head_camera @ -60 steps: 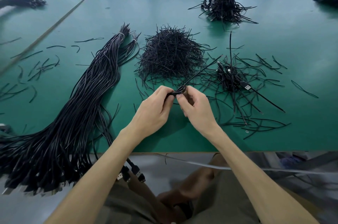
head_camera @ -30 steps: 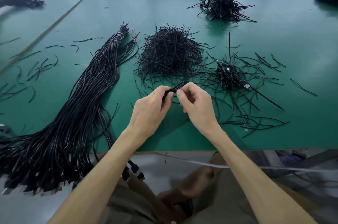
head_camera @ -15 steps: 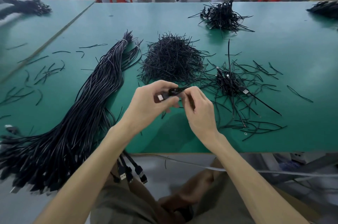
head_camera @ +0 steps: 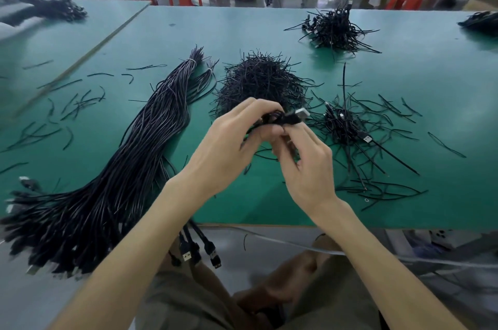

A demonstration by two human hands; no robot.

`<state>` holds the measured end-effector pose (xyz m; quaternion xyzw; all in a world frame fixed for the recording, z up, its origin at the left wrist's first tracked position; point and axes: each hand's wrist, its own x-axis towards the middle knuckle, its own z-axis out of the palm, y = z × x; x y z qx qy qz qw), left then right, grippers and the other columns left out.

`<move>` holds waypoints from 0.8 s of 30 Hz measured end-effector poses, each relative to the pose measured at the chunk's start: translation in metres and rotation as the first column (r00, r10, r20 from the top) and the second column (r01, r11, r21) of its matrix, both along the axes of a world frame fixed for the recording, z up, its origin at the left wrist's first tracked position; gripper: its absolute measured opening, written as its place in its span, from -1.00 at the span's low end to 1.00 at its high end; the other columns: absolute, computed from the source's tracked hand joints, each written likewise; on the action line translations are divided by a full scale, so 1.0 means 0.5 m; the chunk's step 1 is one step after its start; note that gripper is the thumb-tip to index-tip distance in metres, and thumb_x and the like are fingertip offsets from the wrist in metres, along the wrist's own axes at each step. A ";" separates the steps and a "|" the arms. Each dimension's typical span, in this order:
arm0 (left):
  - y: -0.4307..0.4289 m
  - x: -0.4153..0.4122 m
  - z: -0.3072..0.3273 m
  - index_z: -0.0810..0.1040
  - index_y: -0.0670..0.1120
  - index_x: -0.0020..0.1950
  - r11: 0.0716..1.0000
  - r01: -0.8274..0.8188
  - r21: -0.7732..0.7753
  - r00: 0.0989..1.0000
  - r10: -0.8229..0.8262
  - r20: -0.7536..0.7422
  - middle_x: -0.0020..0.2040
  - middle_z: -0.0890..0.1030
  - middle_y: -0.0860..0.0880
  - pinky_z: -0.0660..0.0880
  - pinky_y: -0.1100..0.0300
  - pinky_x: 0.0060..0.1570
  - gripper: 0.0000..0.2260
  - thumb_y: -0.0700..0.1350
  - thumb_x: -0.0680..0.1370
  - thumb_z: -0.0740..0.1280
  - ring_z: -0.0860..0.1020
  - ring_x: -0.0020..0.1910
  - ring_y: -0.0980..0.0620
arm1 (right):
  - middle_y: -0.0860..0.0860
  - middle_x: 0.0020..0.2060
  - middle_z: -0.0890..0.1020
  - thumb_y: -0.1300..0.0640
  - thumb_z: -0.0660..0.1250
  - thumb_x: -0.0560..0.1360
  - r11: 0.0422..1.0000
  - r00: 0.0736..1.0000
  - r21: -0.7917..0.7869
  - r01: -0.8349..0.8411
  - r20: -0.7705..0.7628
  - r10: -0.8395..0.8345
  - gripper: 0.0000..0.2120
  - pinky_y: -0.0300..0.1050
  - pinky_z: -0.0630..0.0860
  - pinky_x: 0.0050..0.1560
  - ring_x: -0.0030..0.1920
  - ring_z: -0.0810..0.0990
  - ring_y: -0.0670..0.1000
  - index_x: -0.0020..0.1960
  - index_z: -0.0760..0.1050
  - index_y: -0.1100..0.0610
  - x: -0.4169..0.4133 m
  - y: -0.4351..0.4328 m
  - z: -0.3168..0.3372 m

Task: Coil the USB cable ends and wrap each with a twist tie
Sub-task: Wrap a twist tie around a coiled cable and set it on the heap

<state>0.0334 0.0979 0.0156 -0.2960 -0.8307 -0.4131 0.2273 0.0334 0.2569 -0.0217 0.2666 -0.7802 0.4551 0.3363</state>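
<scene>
USB cable (head_camera: 286, 117) in both curled hands (head_camera: 229, 146) (head_camera: 304, 165)

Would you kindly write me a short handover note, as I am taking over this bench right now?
Left hand: grips the coiled black USB cable, silver plug pointing right.
Right hand: pinches the coil from below.
Black twist-tie heap lies behind the hands; long bundle of uncoiled black cables to the left.
Done: small pile of tied coils to the right.
Left: check this coil's tie, hidden by fingers, then work through the bundle.
</scene>
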 end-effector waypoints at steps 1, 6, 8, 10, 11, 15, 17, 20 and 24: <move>0.004 -0.003 -0.004 0.57 -0.14 0.20 0.999 -0.043 -0.007 0.999 0.043 -0.005 0.00 0.56 0.03 0.44 0.31 -0.05 -0.85 -0.12 0.68 0.31 0.53 -0.06 0.14 | -0.21 -0.10 0.48 0.12 0.24 0.66 1.000 1.000 -0.001 0.016 0.007 -0.016 -0.87 -0.46 0.35 -0.14 -0.23 0.47 -0.24 0.06 0.53 0.16 -0.003 -0.002 -0.003; 0.029 -0.038 -0.013 0.54 -0.04 0.07 0.962 -0.264 -0.071 0.947 0.272 0.173 -0.21 0.53 0.16 0.43 0.18 -0.20 -0.84 0.01 0.70 0.24 0.50 -0.24 0.21 | -0.04 -0.21 0.52 0.19 0.29 0.66 0.990 0.994 0.089 0.107 -0.019 -0.106 -0.84 -0.20 0.37 -0.26 -0.28 0.39 -0.04 -0.07 0.52 0.23 -0.042 -0.001 -0.028; 0.027 -0.062 -0.013 0.57 -0.05 0.01 0.935 -0.329 -0.136 0.868 0.356 0.346 -0.27 0.61 0.09 0.53 0.08 -0.27 -0.82 0.03 0.67 0.28 0.55 -0.35 0.12 | 0.04 -0.23 0.55 0.22 0.30 0.66 0.955 0.981 0.244 0.172 -0.129 -0.143 -0.82 -0.08 0.47 -0.26 -0.28 0.45 0.04 -0.09 0.54 0.26 -0.059 0.004 -0.039; 0.018 -0.076 -0.008 0.58 -0.12 0.02 0.954 -0.281 -0.104 0.768 0.288 0.572 -0.30 0.66 -0.02 0.62 0.01 -0.39 -0.83 -0.02 0.66 0.32 0.58 -0.48 -0.06 | 0.07 -0.26 0.53 0.27 0.33 0.64 0.891 0.961 0.396 0.223 -0.242 -0.133 -0.84 0.04 0.51 -0.27 -0.29 0.48 0.10 -0.12 0.54 0.25 -0.067 0.012 -0.049; 0.013 -0.078 -0.006 0.56 -0.16 0.05 0.969 -0.242 -0.040 0.717 0.206 0.666 -0.33 0.66 -0.06 0.63 -0.02 -0.43 -0.84 -0.07 0.66 0.32 0.57 -0.52 -0.10 | 0.07 -0.27 0.52 0.29 0.35 0.62 0.864 0.954 0.444 0.239 -0.271 -0.124 -0.85 0.07 0.51 -0.27 -0.29 0.48 0.12 -0.13 0.54 0.24 -0.069 0.018 -0.053; -0.026 -0.066 -0.005 0.40 -0.10 0.45 0.974 -0.014 0.224 0.646 -0.162 0.746 -0.28 0.65 -0.12 0.66 -0.04 -0.32 -0.71 -0.19 0.72 0.22 0.64 -0.42 -0.17 | 0.09 -0.27 0.53 0.34 0.33 0.61 0.861 0.963 0.454 0.228 -0.233 -0.132 -0.87 0.10 0.52 -0.25 -0.28 0.51 0.14 -0.13 0.54 0.25 -0.065 0.036 -0.054; -0.038 -0.052 -0.006 0.35 -0.05 0.55 0.934 0.182 0.309 0.616 -0.353 0.704 -0.20 0.65 -0.18 0.64 -0.01 -0.16 -0.62 -0.24 0.73 0.18 0.68 -0.30 -0.21 | 0.09 -0.26 0.54 0.36 0.33 0.58 0.887 0.973 0.415 0.201 -0.190 -0.131 -0.89 0.10 0.52 -0.24 -0.27 0.51 0.16 -0.13 0.52 0.27 -0.058 0.036 -0.044; -0.046 -0.043 -0.008 0.30 -0.10 0.59 0.906 0.285 0.314 0.651 -0.423 0.630 -0.07 0.60 -0.36 0.59 0.06 -0.03 -0.57 -0.32 0.71 0.15 0.68 -0.19 -0.24 | 0.09 -0.25 0.54 0.35 0.36 0.57 0.928 0.985 0.338 0.155 -0.125 -0.119 -0.90 0.02 0.48 -0.25 -0.27 0.50 0.13 -0.13 0.52 0.28 -0.043 0.026 -0.028; -0.047 -0.049 -0.009 0.38 -0.25 0.48 0.945 0.260 0.200 0.674 -0.326 0.663 -0.02 0.65 -0.34 0.60 0.03 -0.13 -0.63 -0.40 0.66 0.21 0.70 -0.18 -0.22 | 0.10 -0.24 0.57 0.24 0.26 0.63 0.948 0.986 0.283 0.147 -0.112 -0.120 -0.79 -0.01 0.52 -0.22 -0.26 0.54 0.11 -0.13 0.54 0.31 -0.032 0.023 -0.025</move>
